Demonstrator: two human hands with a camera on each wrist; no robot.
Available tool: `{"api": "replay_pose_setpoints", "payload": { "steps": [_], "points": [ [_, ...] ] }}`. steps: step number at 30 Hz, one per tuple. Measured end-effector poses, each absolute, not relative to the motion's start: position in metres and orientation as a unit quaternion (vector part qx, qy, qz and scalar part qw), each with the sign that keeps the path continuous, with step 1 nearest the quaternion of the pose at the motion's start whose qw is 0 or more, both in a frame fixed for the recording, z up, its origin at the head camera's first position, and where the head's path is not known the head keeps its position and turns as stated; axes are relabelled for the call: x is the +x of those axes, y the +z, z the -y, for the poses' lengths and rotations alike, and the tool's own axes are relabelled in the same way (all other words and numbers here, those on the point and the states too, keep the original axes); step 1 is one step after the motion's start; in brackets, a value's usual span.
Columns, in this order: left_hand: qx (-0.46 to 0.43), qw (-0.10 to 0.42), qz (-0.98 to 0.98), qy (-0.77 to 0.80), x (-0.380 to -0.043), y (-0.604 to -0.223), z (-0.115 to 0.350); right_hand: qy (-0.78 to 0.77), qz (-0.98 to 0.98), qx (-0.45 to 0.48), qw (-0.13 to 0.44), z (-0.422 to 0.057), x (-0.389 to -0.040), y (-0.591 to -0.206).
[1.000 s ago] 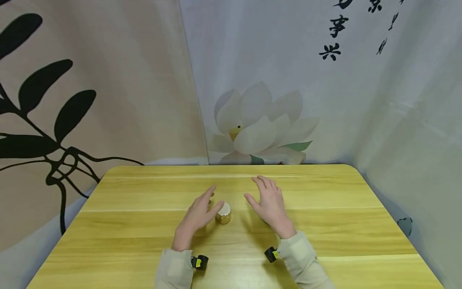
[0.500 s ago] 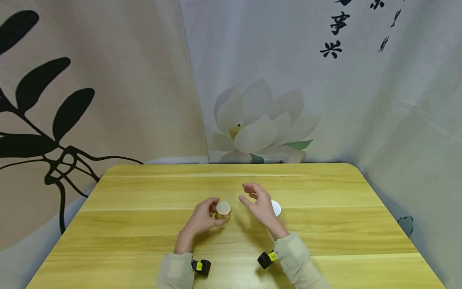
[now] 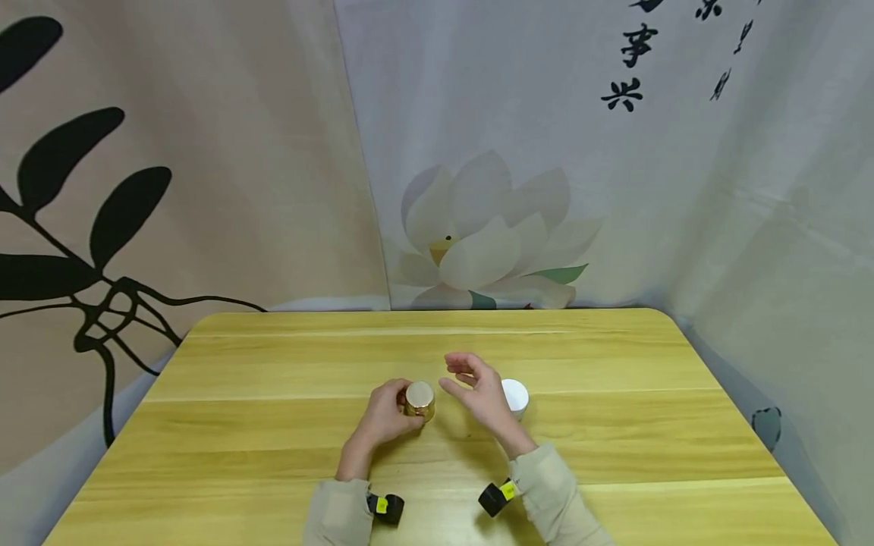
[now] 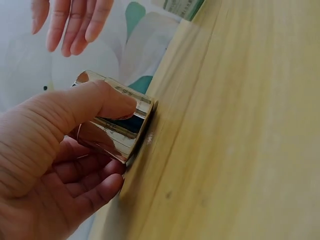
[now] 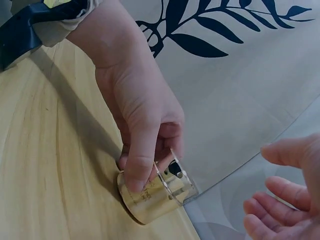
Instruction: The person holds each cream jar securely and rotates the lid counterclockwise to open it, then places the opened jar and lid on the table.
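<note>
On the yellow wood-grain table (image 3: 635, 425), a shiny gold cylindrical jar (image 3: 419, 404) stands upright between my hands. My left hand (image 3: 384, 418) grips its side between thumb and fingers; my right hand (image 3: 482, 394), holding nothing, hovers nearby with fingers loosely bent, partly hiding a white round-topped container (image 3: 516, 396).

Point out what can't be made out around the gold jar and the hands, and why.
Head view: left edge of the white container, behind the right hand.
Left wrist view: part of the gold jar, under the thumb of the left hand.
Right wrist view: lettering on the gold jar, too small and blurred to read.
Right wrist view: rest of the right hand, cut off by the right edge.
</note>
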State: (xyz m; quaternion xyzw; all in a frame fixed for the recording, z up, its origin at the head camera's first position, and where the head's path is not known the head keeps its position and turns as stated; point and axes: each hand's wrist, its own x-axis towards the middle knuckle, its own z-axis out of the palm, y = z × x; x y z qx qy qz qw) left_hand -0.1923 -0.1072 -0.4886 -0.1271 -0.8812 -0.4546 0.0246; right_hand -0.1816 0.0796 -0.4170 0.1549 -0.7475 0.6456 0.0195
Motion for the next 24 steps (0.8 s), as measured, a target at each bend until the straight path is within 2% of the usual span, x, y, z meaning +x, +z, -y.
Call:
{"api": "replay_pose_setpoints", "payload": {
  "steps": [10,15,24],
  "points": [
    [-0.128,0.042,0.861,-0.491,-0.196,-0.479,0.102,0.645,0.746,0.161,0.044,-0.081,-0.184,-0.414],
    [-0.132,0.056,0.843,-0.518,-0.196,-0.457,0.097,0.638,0.746,0.175,0.07,-0.086,-0.192,-0.419],
    [-0.158,0.071,0.823,-0.541,-0.193,-0.413,0.082,0.655,0.728,0.185,0.085,-0.098,-0.187,-0.396]
  ]
}}
